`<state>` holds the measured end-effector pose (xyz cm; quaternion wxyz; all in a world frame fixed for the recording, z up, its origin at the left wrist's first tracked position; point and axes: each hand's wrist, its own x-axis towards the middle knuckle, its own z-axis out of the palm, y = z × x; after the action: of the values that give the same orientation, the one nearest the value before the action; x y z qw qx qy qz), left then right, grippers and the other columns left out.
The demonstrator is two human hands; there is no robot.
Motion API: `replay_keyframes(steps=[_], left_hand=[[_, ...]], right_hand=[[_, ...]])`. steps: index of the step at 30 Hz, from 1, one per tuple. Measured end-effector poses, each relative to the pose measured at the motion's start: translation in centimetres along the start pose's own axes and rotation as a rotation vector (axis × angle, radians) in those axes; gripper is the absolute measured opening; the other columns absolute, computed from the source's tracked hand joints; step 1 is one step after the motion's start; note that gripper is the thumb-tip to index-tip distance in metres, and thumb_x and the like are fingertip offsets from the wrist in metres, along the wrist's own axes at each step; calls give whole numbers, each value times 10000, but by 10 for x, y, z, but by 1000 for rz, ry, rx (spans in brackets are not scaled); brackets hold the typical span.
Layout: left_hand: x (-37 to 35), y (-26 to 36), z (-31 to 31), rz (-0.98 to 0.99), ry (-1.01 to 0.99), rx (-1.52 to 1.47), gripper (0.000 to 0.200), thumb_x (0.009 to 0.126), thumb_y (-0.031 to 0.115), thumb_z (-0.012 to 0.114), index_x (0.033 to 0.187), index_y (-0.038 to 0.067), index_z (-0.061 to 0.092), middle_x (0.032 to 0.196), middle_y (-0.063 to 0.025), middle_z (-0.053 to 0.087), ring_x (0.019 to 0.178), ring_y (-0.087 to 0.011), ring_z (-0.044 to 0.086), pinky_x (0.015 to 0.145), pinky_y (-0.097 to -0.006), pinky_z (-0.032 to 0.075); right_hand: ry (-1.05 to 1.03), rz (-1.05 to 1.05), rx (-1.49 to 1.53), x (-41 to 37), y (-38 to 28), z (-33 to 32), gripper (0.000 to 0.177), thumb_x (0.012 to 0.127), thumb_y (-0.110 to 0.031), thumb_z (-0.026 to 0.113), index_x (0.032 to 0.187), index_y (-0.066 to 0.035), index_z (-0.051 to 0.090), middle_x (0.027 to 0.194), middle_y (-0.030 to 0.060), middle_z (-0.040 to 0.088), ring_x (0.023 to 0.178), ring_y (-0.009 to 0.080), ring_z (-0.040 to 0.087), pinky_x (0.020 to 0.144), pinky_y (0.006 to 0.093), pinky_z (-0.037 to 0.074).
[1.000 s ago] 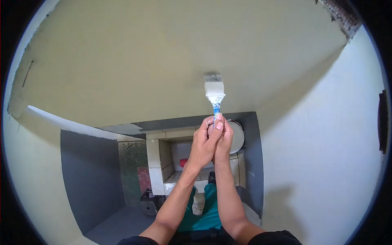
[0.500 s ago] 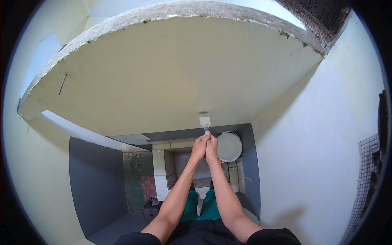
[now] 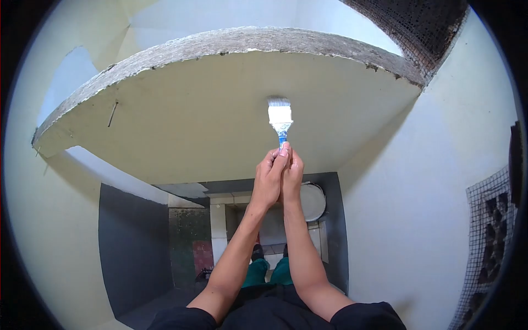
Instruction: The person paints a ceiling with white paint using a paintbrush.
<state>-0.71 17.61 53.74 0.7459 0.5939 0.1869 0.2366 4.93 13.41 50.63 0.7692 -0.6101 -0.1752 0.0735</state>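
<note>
A paintbrush (image 3: pixel 280 116) with a whitish, paint-coated head and a blue handle points up in front of me. Its bristles meet the pale yellow-cream wall (image 3: pixel 209 121) below the wall's rough top edge. Around the lower handle, my left hand (image 3: pixel 268 179) and my right hand (image 3: pixel 292 175) are pressed together, both closed on it. The fingers hide the handle's end.
Below my hands, a round pale bucket lid or bucket top (image 3: pixel 313 202) sits on a tiled ledge (image 3: pixel 219 220). A nail (image 3: pixel 113 114) sticks out of the wall at left. Wire mesh (image 3: pixel 487 220) covers an opening at right. Dark grey paint (image 3: pixel 132 242) covers the lower walls.
Both hands have raised the paintbrush up the wall, from near the grey band to closer to the top edge. My view has tilted slightly upward.
</note>
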Motion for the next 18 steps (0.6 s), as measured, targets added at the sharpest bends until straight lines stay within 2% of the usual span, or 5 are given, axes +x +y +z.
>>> replay_keyframes(steps=[5,8,12,15,18], left_hand=[[8,-105,-22,-92,70,90,431,1019,372,489,1082,-26,644,1001,-40,637,935,-101,554,831,-261,443],[4,-135,-35,-259,75,90,444,1016,379,478,1043,-21,668,950,-39,652,887,-106,570,790,-270,453],[0,-139,-40,-422,101,168,514,983,446,507,981,-24,713,857,-74,671,795,-125,580,699,-309,461],[0,-136,-40,-429,146,254,538,965,476,525,947,-25,718,827,-79,664,765,-117,571,645,-305,436],[6,-94,-36,-311,131,228,607,970,481,493,957,-93,690,817,-179,707,797,-216,654,712,-356,488]], right_hand=[[49,127,-205,-18,100,-20,504,1049,-384,487,832,60,587,675,106,553,661,172,470,627,378,430],[62,226,-299,-24,153,-28,535,1042,-392,490,798,73,593,631,134,547,624,199,493,607,407,430],[76,382,-255,-33,163,-30,505,1035,-365,499,799,68,609,629,114,569,605,190,514,577,412,421],[57,450,-206,-32,148,-26,482,1032,-342,501,787,59,608,633,89,569,607,170,513,567,400,417],[13,359,-197,-21,123,-15,464,1036,-319,492,779,54,594,635,73,554,613,153,502,564,386,414]])
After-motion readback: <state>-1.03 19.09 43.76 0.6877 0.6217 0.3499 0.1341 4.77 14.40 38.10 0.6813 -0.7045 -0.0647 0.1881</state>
